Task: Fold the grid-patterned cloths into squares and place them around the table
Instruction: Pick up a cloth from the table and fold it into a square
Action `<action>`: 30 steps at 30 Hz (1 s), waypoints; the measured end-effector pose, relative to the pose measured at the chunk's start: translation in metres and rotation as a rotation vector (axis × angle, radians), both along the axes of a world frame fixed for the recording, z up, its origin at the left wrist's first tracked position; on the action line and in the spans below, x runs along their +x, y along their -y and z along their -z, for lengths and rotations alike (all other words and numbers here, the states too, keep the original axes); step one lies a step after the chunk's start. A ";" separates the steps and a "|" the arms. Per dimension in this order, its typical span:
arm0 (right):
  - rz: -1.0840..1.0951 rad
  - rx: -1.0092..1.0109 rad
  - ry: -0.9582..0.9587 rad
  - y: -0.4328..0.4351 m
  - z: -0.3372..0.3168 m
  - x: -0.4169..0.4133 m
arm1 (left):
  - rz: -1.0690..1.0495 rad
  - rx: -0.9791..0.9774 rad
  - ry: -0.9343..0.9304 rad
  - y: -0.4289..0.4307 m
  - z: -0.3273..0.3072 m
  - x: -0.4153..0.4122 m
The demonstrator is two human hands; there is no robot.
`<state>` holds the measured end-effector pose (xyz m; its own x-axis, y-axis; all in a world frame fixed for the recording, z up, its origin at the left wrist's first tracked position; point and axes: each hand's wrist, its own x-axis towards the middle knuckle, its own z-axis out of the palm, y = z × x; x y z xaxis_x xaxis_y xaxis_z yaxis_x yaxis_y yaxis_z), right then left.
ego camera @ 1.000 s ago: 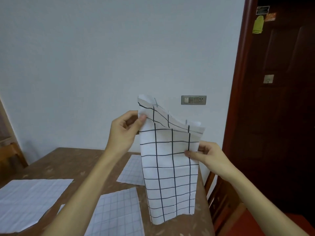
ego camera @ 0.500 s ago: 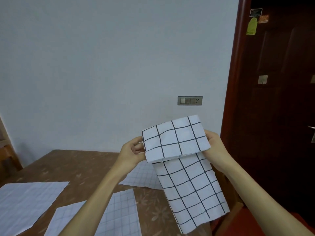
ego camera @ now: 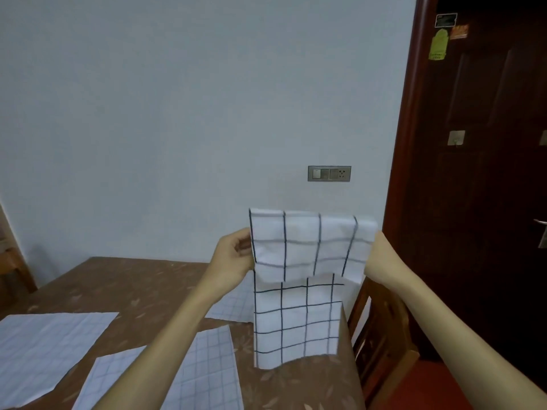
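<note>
Two hands (ego camera: 233, 255) (ego camera: 381, 255) hold grid cloth (ego camera: 299, 279); stickers (ego camera: 438, 45) unreadable.

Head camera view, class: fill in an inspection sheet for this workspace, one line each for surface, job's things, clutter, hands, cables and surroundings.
Surface: brown patterned table.
Job's things: bold-grid cloth held up in the air, its top part folded over toward the camera; three fine-grid cloths lie flat on the table, at left, near centre and behind the left arm.
Clutter: nothing seen.
Hands: left hand grips the cloth's left edge; right hand holds its right edge, fingers hidden behind it.
Cables: nothing seen.
Surroundings: pale wall, switch and socket plate, dark door, wooden chair by the table.
</note>
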<state>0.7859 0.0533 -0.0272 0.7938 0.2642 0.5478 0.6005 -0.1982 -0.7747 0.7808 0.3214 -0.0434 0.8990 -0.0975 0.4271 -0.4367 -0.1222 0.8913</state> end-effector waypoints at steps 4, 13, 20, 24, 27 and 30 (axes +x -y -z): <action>-0.004 -0.045 0.057 0.002 0.001 0.006 | 0.010 -0.018 0.021 -0.006 -0.003 0.003; -0.034 0.033 0.005 -0.005 -0.005 0.002 | -0.049 -0.072 0.061 -0.015 -0.013 0.002; -0.004 0.015 -0.083 -0.014 -0.005 -0.002 | -0.020 -0.106 -0.060 -0.021 -0.022 -0.003; 0.084 0.110 -0.120 -0.015 -0.005 0.003 | 0.180 -0.342 -0.328 -0.029 -0.014 -0.003; 0.106 0.183 -0.175 -0.019 -0.004 0.004 | 0.268 -0.377 -0.350 -0.028 -0.002 -0.013; 0.112 0.221 -0.238 -0.024 -0.003 0.005 | 0.123 -0.088 -0.181 -0.014 0.009 -0.024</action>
